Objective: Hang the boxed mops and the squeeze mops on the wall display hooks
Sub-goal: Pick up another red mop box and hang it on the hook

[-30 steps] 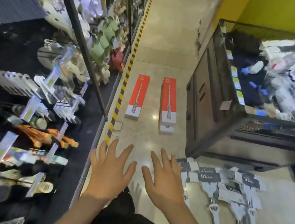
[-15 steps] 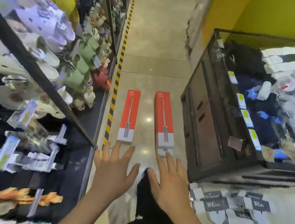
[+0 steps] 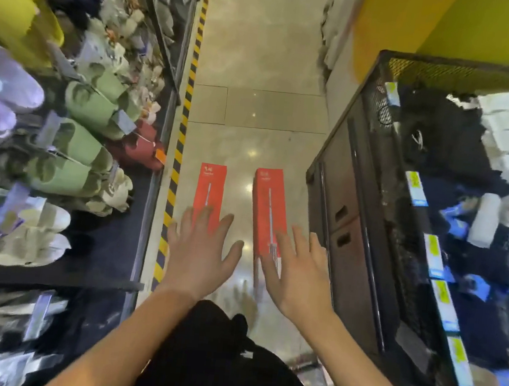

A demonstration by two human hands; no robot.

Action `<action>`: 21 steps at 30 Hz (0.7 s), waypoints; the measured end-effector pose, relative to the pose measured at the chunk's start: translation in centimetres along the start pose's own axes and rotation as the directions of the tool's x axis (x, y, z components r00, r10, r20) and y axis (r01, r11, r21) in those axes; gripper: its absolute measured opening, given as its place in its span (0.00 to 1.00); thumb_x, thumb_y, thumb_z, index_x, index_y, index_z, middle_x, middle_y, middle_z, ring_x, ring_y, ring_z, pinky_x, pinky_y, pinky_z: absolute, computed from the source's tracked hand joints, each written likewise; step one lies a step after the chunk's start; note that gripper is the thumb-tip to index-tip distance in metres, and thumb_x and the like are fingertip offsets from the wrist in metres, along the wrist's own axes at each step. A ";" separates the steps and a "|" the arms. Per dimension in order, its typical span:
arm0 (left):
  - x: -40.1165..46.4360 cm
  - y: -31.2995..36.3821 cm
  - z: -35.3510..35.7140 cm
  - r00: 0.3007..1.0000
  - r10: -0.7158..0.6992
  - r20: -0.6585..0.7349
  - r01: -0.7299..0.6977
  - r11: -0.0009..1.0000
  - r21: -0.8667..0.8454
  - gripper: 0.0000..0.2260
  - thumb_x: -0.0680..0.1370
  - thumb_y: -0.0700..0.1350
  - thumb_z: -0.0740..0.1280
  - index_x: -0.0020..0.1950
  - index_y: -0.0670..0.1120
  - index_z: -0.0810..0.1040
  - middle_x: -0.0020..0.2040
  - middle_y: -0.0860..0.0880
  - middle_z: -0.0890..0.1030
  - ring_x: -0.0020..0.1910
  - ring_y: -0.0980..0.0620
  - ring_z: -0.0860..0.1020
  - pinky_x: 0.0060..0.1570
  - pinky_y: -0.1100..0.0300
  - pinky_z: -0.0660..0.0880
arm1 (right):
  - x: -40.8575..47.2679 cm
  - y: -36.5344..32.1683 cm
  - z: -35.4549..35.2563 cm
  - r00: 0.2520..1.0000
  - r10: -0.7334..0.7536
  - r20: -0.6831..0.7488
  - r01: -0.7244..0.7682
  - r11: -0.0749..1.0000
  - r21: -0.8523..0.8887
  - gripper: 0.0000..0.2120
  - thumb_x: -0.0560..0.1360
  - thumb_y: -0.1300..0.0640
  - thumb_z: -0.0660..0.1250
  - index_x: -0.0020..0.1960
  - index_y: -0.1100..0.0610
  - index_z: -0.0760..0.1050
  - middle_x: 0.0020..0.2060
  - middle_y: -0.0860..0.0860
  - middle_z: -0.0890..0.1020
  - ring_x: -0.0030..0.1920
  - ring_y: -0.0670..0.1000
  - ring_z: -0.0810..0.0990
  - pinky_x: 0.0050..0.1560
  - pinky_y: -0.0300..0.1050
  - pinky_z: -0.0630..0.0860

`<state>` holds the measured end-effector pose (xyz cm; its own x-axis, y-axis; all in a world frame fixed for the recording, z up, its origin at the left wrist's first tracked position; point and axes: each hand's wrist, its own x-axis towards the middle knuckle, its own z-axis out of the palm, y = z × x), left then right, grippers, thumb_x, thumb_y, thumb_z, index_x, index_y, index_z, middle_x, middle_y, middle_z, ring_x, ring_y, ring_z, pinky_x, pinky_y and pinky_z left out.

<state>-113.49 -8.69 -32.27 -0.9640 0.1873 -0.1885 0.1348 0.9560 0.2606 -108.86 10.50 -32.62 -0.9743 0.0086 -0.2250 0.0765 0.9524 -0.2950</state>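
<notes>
Two red boxed mops lie flat on the tiled floor of the aisle, side by side with a strip of bare tile between them. The left boxed mop and the right boxed mop both run lengthwise along the aisle, their long axes pointing away from the person, near ends toward the feet. A picture of a long mop handle runs down each lid in the same direction. The right one looks thicker, maybe stacked, though I cannot tell for sure.

Both hands are stretched forward, palms down, over the near ends of the boxes. The left hand has its fingers straight and spread, covering the near end of the left box; whether it touches it I cannot tell. The right hand is likewise flat and spread, holding nothing, overlapping the near end of the right box.

A yellow-and-black striped line edges the floor on the left, beside a shelf of slippers. On the right stands a dark wire bin full of packaged goods.
</notes>
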 end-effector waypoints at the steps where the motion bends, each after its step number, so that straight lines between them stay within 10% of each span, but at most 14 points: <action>1: 2.1 0.2 0.2 1.000 -0.001 0.021 0.001 1.000 -0.001 0.28 0.81 0.65 0.53 0.78 0.57 0.67 0.80 0.45 0.64 0.79 0.37 0.57 0.74 0.34 0.57 | 1.8 0.5 -0.3 1.000 0.015 -0.004 -0.015 1.000 0.012 0.35 0.82 0.33 0.38 0.80 0.50 0.61 0.77 0.55 0.68 0.75 0.65 0.67 0.74 0.63 0.62; 10: 21.9 0.3 8.2 0.979 -0.033 0.201 0.038 0.999 -0.019 0.30 0.79 0.66 0.52 0.78 0.56 0.68 0.79 0.44 0.65 0.78 0.38 0.61 0.73 0.36 0.60 | 19.0 8.2 5.2 0.972 0.203 0.116 -0.209 0.977 0.035 0.36 0.82 0.32 0.45 0.82 0.54 0.57 0.79 0.55 0.66 0.78 0.63 0.63 0.76 0.64 0.61; 15: 33.7 -0.7 17.0 0.969 -0.080 0.234 0.102 0.992 -0.081 0.25 0.81 0.61 0.62 0.76 0.54 0.72 0.76 0.41 0.70 0.75 0.38 0.66 0.72 0.37 0.65 | 30.1 13.0 14.4 0.926 0.283 0.250 -0.283 0.958 -0.033 0.41 0.79 0.33 0.31 0.83 0.55 0.50 0.79 0.56 0.63 0.79 0.64 0.60 0.74 0.67 0.62; 21: 42.4 -2.7 31.8 0.912 0.028 0.409 -0.042 0.999 0.027 0.33 0.78 0.67 0.53 0.77 0.51 0.70 0.76 0.37 0.68 0.74 0.32 0.67 0.69 0.33 0.66 | 38.0 20.8 25.4 0.882 0.366 0.297 -0.381 0.925 -0.009 0.39 0.81 0.34 0.53 0.83 0.55 0.52 0.81 0.59 0.61 0.79 0.65 0.61 0.78 0.64 0.60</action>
<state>-147.49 3.81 -71.10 -0.7821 0.2896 -0.5518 0.1816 0.9529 0.2428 -138.86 22.92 -70.91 -0.7683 0.2657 -0.5823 0.4399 0.8801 -0.1789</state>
